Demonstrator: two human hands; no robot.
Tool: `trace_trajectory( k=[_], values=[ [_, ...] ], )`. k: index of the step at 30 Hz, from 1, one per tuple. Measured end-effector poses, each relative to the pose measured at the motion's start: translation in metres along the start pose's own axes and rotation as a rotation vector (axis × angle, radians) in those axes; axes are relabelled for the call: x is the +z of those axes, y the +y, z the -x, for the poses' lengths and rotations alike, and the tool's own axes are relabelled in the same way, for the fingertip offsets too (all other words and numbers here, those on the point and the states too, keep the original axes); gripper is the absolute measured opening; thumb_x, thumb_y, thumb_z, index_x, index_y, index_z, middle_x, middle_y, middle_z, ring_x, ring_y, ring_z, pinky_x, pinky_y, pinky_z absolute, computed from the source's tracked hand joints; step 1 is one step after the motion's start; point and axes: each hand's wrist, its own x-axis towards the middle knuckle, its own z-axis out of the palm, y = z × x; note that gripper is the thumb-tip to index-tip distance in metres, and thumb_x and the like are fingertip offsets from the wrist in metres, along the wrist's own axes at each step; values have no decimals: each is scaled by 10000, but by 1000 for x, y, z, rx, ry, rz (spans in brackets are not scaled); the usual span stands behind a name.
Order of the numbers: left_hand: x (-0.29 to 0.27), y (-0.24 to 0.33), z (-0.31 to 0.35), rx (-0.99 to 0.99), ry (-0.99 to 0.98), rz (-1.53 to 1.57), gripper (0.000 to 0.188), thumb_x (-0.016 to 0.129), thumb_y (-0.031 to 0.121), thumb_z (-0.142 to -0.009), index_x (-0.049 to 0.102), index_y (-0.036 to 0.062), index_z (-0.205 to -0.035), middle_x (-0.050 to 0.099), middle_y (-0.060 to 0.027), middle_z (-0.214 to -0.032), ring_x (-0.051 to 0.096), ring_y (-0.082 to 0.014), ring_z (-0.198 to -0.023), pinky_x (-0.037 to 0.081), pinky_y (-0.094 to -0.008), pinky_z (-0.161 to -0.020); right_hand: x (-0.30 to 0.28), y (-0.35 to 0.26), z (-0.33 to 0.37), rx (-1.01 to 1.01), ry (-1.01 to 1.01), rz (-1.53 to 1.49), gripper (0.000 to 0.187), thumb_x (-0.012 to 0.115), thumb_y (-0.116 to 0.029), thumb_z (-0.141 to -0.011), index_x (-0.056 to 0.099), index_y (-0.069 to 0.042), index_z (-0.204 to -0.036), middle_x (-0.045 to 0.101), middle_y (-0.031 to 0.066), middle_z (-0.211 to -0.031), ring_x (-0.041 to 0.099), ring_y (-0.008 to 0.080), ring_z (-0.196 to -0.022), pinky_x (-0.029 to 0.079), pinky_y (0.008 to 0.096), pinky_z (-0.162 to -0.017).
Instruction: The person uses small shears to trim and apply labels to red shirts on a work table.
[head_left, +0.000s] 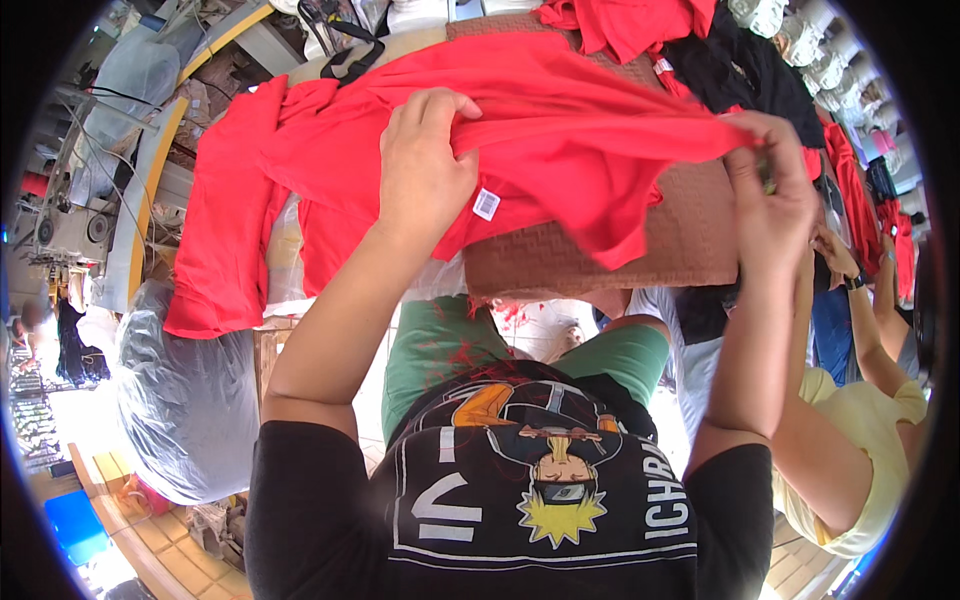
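A red long-sleeved garment lies spread over the table in front of me, one sleeve hanging over the near left edge. Its right part is lifted and stretched between my hands. My left hand pinches the cloth near the middle, fingers curled over a fold. At the right, my right hand is closed on the garment's raised end, slightly blurred. Something small and dark greenish shows between its fingers, too unclear to name. A white printed tag hangs from the garment just right of my left wrist.
A brown textured cloth covers the table's right part. More red garments and a black one lie at the far right, near white thread cones. A large plastic-wrapped bundle stands left. Another person works close at right.
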Motion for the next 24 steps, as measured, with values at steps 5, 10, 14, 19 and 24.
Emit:
trace_trajectory(
  k=[5, 10, 14, 19, 24],
  values=[
    [8, 82, 25, 302, -159, 535, 342, 598, -47, -683, 613, 76, -1001, 598, -91, -1112, 557, -288, -1061, 424, -384, -955, -79, 31, -57, 31, -248, 723, 252, 618, -53, -844, 616, -17, -1094, 679, 86, -1039, 656, 213, -922, 491, 327, -809],
    [43, 101, 104, 633, -588, 715, 245, 680, 158, -800, 657, 106, -1038, 643, -51, -1051, 582, -240, -1042, 449, -357, -921, -119, 71, -70, 207, -653, 826, 338, 650, -85, -832, 610, -29, -1162, 654, 90, -1149, 636, 227, -1028, 478, 338, -858],
    [23, 64, 89, 450, -678, 675, 139, 642, 160, -858, 688, 107, -977, 676, -36, -984, 621, -209, -962, 475, -345, -883, -101, 87, -16, 389, -575, 222, 346, 667, -122, -843, 618, -38, -1175, 662, 99, -1104, 633, 220, -990, 467, 329, -870],
    [7, -1, 30, 64, -334, 411, 187, 611, 117, -866, 672, 81, -1039, 675, -57, -1034, 613, -230, -1023, 464, -350, -907, 17, 65, 23, 313, -638, 24, 255, 684, -169, -841, 669, -11, -1041, 665, 116, -1045, 640, 235, -965, 477, 326, -848],
    [30, -59, -2, 196, -273, -229, 249, 641, 126, -833, 643, 81, -1078, 634, -54, -1136, 507, -246, -1194, 383, -380, -1017, 95, 65, 44, 45, -605, 79, 266, 675, -143, -810, 644, -28, -1047, 653, 138, -1028, 635, 319, -908, 505, 380, -799]
  ],
)
